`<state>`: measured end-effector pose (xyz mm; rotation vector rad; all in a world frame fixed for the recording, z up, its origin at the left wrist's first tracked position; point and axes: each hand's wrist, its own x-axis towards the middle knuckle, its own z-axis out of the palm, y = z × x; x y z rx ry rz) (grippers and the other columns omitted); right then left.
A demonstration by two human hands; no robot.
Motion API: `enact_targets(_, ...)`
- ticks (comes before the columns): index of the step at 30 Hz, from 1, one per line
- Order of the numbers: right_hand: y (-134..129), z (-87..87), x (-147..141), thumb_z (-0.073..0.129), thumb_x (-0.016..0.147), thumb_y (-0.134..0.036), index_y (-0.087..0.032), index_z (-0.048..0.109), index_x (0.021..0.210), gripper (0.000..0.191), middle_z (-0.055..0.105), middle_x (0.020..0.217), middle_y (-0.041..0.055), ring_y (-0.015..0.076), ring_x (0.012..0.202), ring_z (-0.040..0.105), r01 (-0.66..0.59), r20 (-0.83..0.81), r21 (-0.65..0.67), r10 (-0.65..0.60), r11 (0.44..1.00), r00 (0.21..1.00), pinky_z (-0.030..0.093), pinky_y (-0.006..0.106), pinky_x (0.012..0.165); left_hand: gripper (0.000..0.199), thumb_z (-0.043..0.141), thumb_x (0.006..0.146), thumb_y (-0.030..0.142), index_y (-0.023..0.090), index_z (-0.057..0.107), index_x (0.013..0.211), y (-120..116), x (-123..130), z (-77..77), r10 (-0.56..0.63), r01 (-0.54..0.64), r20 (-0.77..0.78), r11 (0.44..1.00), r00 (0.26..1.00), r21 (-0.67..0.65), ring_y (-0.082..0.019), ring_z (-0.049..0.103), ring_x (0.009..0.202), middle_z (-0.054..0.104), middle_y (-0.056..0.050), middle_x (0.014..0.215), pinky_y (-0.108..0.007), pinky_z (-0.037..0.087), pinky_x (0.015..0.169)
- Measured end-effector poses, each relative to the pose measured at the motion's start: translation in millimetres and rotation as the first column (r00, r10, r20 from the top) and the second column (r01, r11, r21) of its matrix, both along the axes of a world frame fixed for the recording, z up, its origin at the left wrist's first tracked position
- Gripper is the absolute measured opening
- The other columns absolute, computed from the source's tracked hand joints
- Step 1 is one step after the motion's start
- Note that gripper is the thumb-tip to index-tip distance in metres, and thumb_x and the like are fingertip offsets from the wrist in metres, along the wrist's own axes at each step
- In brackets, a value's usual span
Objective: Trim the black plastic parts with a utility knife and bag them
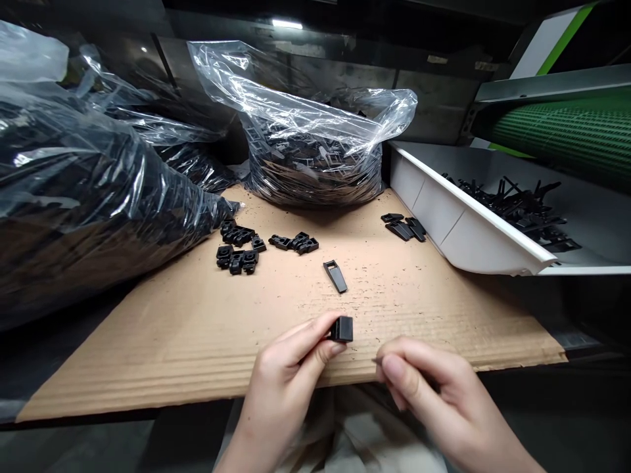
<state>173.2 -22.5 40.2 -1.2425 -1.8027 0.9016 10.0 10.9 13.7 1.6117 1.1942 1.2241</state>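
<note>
Between thumb and index finger, my left hand (pixel 296 368) pinches a small black block (pixel 343 329) with a square end, held above the front of the cardboard sheet (pixel 187 328). My right hand (pixel 424 384) is closed to its right, apart from the block; a small dark tip pokes out at its fingertips, too little of it showing to name. Just beyond the left hand lies a flat, tapered black piece (pixel 336 276) with an opening at one end. Several small black parts (pixel 237 260) are grouped at the left, with more (pixel 294 243) near the middle.
Clear plastic bags of black parts stand at the left (pixel 98 190) and back (pixel 315 157). At the right, a white tray (pixel 473 217) holds black pieces, with several flat black pieces (pixel 404 227) beside it. A green roller (pixel 562 131) is behind the tray. Dark crumbs dot the cardboard.
</note>
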Motion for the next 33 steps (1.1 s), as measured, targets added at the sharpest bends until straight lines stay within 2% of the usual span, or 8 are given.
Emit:
enact_targets(5,17.7,0.6,-5.4,0.047,0.085,-0.032,-0.018,0.053,0.075,0.018,0.057,0.072,-0.0002,0.0120,0.067,0.054,0.092,-0.024,-0.072,-0.094,0.993,0.995,0.041,0.021,0.059,0.030,0.061,0.072,0.010,0.030,0.070,0.093,-1.9,-2.1,1.3,-0.024,0.023,0.032,1.000,0.999,0.011,-0.015,0.065,0.087,0.071,0.005,0.093,-0.019,0.051,0.079)
enact_targets(8,27.0,2.1,-12.2,0.047,0.085,-0.032,-0.017,0.053,0.074,0.019,0.053,0.066,-0.0017,0.0111,0.062,0.050,0.075,0.019,-0.115,-0.074,0.991,0.997,0.039,0.021,0.055,0.028,0.060,0.073,0.011,0.027,0.070,0.092,-3.1,-4.1,2.9,-0.055,0.056,0.055,0.998,0.997,-0.008,-0.018,0.065,0.088,0.071,0.003,0.095,-0.022,0.052,0.077)
enact_targets(13,30.9,5.8,-13.1,0.045,0.086,-0.026,-0.018,0.044,0.062,0.026,0.041,0.055,-0.0058,0.0074,0.052,0.040,0.147,0.020,-0.042,-0.146,0.988,0.989,0.031,0.019,0.048,0.026,0.061,0.072,0.013,0.026,0.070,0.092,-3.7,-5.2,3.6,-0.078,0.081,0.056,0.995,0.995,-0.061,-0.019,0.066,0.084,0.072,0.002,0.092,-0.023,0.054,0.073)
enact_targets(18,26.1,6.2,-11.9,0.046,0.086,-0.026,-0.018,0.051,0.068,0.021,0.045,0.058,-0.0049,0.0075,0.053,0.043,0.126,-0.033,-0.077,-0.128,0.989,0.991,0.033,0.018,0.046,0.025,0.062,0.071,0.012,0.027,0.071,0.089,-4.3,-5.2,4.1,-0.067,0.069,0.050,0.996,0.997,-0.056,-0.017,0.066,0.084,0.072,0.003,0.091,-0.020,0.052,0.074)
enact_targets(21,23.3,5.0,-11.3,0.046,0.086,-0.027,-0.018,0.055,0.074,0.017,0.053,0.064,-0.0035,0.0086,0.059,0.049,0.104,-0.032,-0.065,-0.107,0.992,0.994,0.039,0.018,0.052,0.027,0.062,0.071,0.010,0.029,0.071,0.088,-3.5,-5.0,5.9,-0.077,0.080,0.074,0.996,0.994,-0.035,-0.015,0.065,0.083,0.072,0.005,0.091,-0.016,0.051,0.073)
enact_targets(24,16.9,1.6,-7.8,0.044,0.087,-0.024,-0.021,0.060,0.089,0.016,0.061,0.077,-0.0009,0.0107,0.071,0.057,0.091,-0.013,0.026,-0.090,0.996,0.996,0.044,0.019,0.062,0.028,0.061,0.072,0.009,0.030,0.071,0.088,-2.8,-5.2,6.9,-0.096,0.100,0.079,0.994,0.992,-0.040,-0.013,0.064,0.085,0.071,0.006,0.092,-0.014,0.049,0.076)
enact_targets(27,6.1,-5.8,-4.6,0.044,0.086,-0.017,-0.023,0.060,0.103,0.024,0.062,0.085,0.0019,0.0133,0.079,0.059,0.076,0.007,0.201,-0.079,0.977,0.997,0.047,0.021,0.068,0.026,0.061,0.072,0.010,0.028,0.071,0.088,-3.6,-5.8,5.7,-0.085,0.088,0.070,0.995,0.994,-0.048,-0.014,0.064,0.087,0.071,0.005,0.092,-0.016,0.048,0.079)
enact_targets(33,-11.2,-17.6,-9.9,0.049,0.077,-0.001,-0.029,0.056,0.112,0.045,0.064,0.085,0.0036,0.0170,0.076,0.059,0.151,-0.056,0.461,-0.141,0.874,0.988,0.048,0.026,0.063,0.023,0.061,0.072,0.014,0.027,0.071,0.089,-6.1,-6.1,2.1,-0.064,0.071,0.076,0.994,0.995,-0.086,-0.017,0.063,0.085,0.071,0.001,0.090,-0.021,0.048,0.081)
